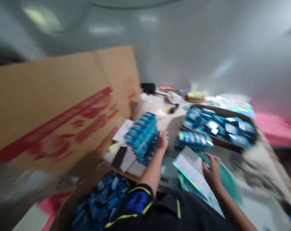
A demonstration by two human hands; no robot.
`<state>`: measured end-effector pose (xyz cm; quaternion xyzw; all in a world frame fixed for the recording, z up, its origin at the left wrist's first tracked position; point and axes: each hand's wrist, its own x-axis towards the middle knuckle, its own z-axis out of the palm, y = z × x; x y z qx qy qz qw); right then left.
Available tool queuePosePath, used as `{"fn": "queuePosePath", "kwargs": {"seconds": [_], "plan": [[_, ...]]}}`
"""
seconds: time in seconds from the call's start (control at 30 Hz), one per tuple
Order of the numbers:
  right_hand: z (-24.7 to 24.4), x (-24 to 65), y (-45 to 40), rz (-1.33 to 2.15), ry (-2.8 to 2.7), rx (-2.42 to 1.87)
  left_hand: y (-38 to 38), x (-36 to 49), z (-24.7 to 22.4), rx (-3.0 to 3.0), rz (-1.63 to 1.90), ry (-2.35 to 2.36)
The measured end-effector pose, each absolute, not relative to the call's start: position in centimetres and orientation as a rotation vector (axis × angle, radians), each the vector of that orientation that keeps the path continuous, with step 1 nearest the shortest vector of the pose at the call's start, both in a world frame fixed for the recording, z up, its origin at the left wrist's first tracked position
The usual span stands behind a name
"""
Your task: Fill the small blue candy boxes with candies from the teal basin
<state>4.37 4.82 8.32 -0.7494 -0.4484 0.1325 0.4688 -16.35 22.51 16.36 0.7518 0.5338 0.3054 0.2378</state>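
My left hand point(162, 140) is at the right side of a stack of small blue boxes point(142, 133), its fingers curled. Blur hides what, if anything, is in them. My right hand point(212, 170) is closed at the edge of a white folded card point(192, 170) with a shiny rainbow rim, which tilts over a teal basin point(230, 183). Just beyond the card lies a row of shiny blue packs point(194, 140).
Behind the row is a shallow tray point(236, 147) full of blue packs. A large cardboard box flap point(63, 96) rises at left. More blue packs point(102, 202) fill a box below my left arm. A dark flat object point(118, 157) lies on papers beside the stack.
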Motion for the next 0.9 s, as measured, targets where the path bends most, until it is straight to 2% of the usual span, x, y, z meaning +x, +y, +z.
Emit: {"fn": "queuePosePath", "kwargs": {"seconds": [0.07, 0.13, 0.23, 0.33, 0.73, 0.9], "plan": [[8.3, 5.9, 3.0, 0.264, -1.071, -2.083, 23.1, -13.7, 14.4, 2.165, 0.707, 1.274], [7.4, 7.1, 2.0, 0.402, -1.011, -2.366, 22.5, -10.5, 12.2, 2.275, 0.550, 1.013], [5.3, 7.9, 0.8, 0.506, -0.862, -2.460, 19.6, -6.6, 9.6, 2.405, 0.297, 0.611], [3.6, 7.8, -0.4, 0.568, -0.799, -2.444, 17.0, -4.2, 7.9, 2.498, 0.147, 0.399], [1.6, 11.6, -2.4, 0.612, -0.660, -2.205, 17.5, 3.6, 6.5, 2.879, -0.324, 0.424], [1.6, 12.5, -3.0, 0.623, -0.624, -2.025, 16.4, 4.5, 8.4, 2.971, -0.416, 0.306]]}}
